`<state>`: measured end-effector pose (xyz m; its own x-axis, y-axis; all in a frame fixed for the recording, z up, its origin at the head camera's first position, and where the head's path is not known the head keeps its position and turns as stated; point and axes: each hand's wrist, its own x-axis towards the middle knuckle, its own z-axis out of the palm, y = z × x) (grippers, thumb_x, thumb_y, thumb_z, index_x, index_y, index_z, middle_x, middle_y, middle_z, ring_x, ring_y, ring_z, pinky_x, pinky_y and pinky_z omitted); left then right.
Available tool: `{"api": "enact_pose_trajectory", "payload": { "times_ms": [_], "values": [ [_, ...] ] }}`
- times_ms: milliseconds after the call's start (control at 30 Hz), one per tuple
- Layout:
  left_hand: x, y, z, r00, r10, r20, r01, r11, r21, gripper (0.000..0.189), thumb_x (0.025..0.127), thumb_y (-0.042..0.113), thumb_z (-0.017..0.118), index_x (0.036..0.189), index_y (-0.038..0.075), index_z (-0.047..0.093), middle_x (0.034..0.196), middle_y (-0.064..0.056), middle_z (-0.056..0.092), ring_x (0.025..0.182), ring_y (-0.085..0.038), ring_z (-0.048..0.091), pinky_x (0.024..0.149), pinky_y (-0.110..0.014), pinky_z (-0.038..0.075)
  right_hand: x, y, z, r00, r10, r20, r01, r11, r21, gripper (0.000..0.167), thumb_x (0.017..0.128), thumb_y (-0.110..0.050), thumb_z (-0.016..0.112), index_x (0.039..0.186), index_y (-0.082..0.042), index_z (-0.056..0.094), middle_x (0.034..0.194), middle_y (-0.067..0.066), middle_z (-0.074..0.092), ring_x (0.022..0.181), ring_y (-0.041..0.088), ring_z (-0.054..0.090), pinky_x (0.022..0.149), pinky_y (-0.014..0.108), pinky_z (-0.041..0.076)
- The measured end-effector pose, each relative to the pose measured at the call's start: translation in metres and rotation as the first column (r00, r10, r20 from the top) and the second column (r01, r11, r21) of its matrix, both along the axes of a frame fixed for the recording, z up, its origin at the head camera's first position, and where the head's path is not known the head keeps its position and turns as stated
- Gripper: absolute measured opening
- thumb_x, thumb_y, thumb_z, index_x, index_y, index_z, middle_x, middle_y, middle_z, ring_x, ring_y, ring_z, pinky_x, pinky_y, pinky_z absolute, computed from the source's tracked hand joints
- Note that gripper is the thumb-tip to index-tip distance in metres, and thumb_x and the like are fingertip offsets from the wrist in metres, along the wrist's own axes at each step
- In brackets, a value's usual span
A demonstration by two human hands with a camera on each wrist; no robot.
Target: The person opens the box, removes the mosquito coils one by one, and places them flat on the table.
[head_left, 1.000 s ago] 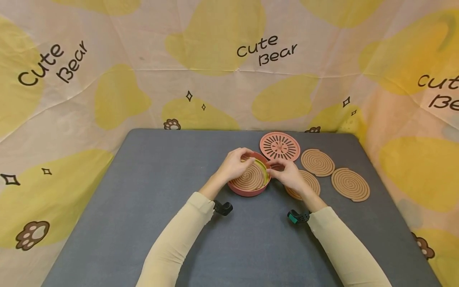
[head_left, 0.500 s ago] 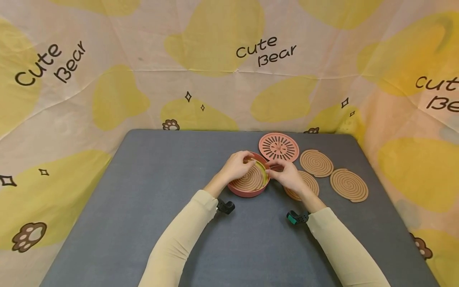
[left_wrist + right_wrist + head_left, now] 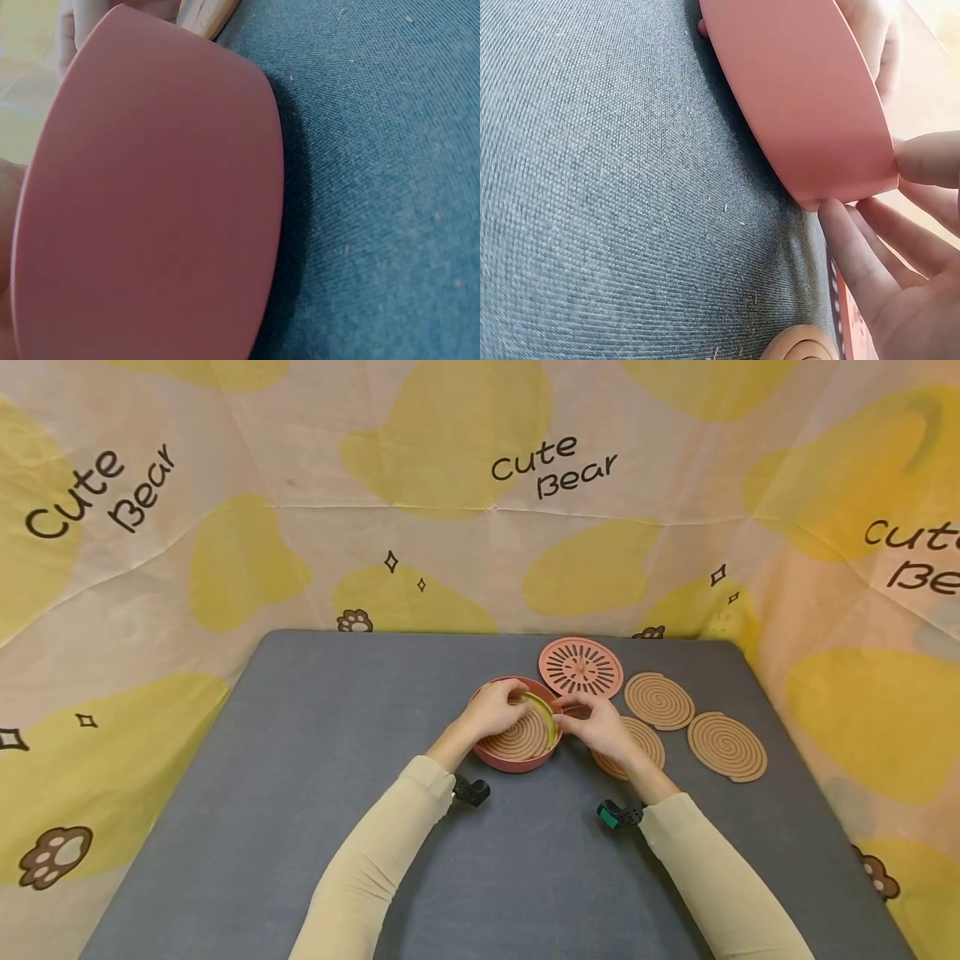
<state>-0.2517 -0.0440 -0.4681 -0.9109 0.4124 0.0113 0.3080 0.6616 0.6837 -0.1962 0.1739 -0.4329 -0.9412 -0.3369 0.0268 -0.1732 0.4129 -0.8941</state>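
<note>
A round pink mosquito coil holder (image 3: 513, 766) stands on the table with a brown mosquito coil (image 3: 517, 739) lying inside it. A yellow-green curved strip (image 3: 552, 735) runs along the inner right side. My left hand (image 3: 495, 708) reaches over the left rim, its bent fingers at the strip's upper end; whether they pinch it is hidden. At the right rim, my right hand (image 3: 600, 728) pinches the holder's wall. In the right wrist view, the right thumb lies on the rim and the fingers (image 3: 862, 259) touch the outside. The left wrist view is filled mostly by the holder's outer wall (image 3: 157, 187).
Behind the holder lies a slotted pink lid (image 3: 581, 668). To the right are three loose coils: one coil (image 3: 636, 747) partly under the right hand, a second coil (image 3: 660, 701) and a third coil (image 3: 727, 746). A printed cloth (image 3: 450, 485) hangs behind the table.
The left hand has shifted slightly down over the holder, its fingers closer together. The right hand stays at the right rim. The whole view has drifted slightly.
</note>
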Motion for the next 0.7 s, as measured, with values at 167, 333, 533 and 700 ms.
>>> {"api": "enact_pose_trajectory", "payload": {
  "times_ms": [167, 333, 533, 700],
  "values": [
    [0.0010, -0.0009, -0.0004, 1.000, -0.007, 0.009, 0.006, 1.000, 0.018, 0.038, 0.098, 0.022, 0.067, 0.132, 0.006, 0.065, 0.127, -0.010, 0.068, 0.121, -0.024, 0.061, 0.104, -0.042, 0.046, 0.0016, -0.0012, 0.0031, 1.000, -0.008, -0.001, 0.008, 1.000, 0.003, 0.032, 0.097, -0.003, 0.067, 0.124, 0.013, 0.063, 0.120, 0.032, 0.065, 0.110, 0.045, 0.063, 0.082, 0.033, 0.053],
    [0.0009, -0.0013, -0.0010, 1.000, -0.020, 0.011, 0.019, 1.000, 0.020, 0.037, 0.097, 0.019, 0.069, 0.130, 0.006, 0.066, 0.126, -0.010, 0.068, 0.120, -0.024, 0.062, 0.102, -0.041, 0.048, 0.0006, -0.0013, 0.0025, 1.000, -0.006, 0.005, 0.006, 1.000, 0.004, 0.032, 0.097, -0.003, 0.068, 0.124, 0.013, 0.063, 0.119, 0.032, 0.065, 0.110, 0.045, 0.063, 0.082, 0.033, 0.053],
    [-0.0001, -0.0018, -0.0021, 0.998, -0.055, -0.028, 0.055, 0.998, -0.002, 0.034, 0.094, 0.017, 0.069, 0.127, 0.006, 0.069, 0.126, -0.009, 0.068, 0.125, -0.027, 0.055, 0.106, -0.043, 0.042, 0.0012, -0.0020, 0.0034, 1.000, -0.011, 0.015, 0.010, 1.000, 0.005, 0.032, 0.097, -0.004, 0.068, 0.124, 0.012, 0.064, 0.120, 0.031, 0.065, 0.110, 0.044, 0.063, 0.082, 0.034, 0.053],
    [-0.0001, -0.0022, -0.0023, 0.996, -0.070, -0.052, 0.072, 0.997, 0.027, 0.034, 0.092, 0.015, 0.069, 0.125, 0.006, 0.071, 0.124, -0.010, 0.065, 0.123, -0.029, 0.053, 0.106, -0.045, 0.041, 0.0017, -0.0020, 0.0037, 1.000, -0.015, 0.016, 0.015, 1.000, 0.007, 0.033, 0.096, -0.004, 0.068, 0.124, 0.012, 0.064, 0.119, 0.030, 0.066, 0.110, 0.044, 0.063, 0.082, 0.033, 0.053]
  ]
}}
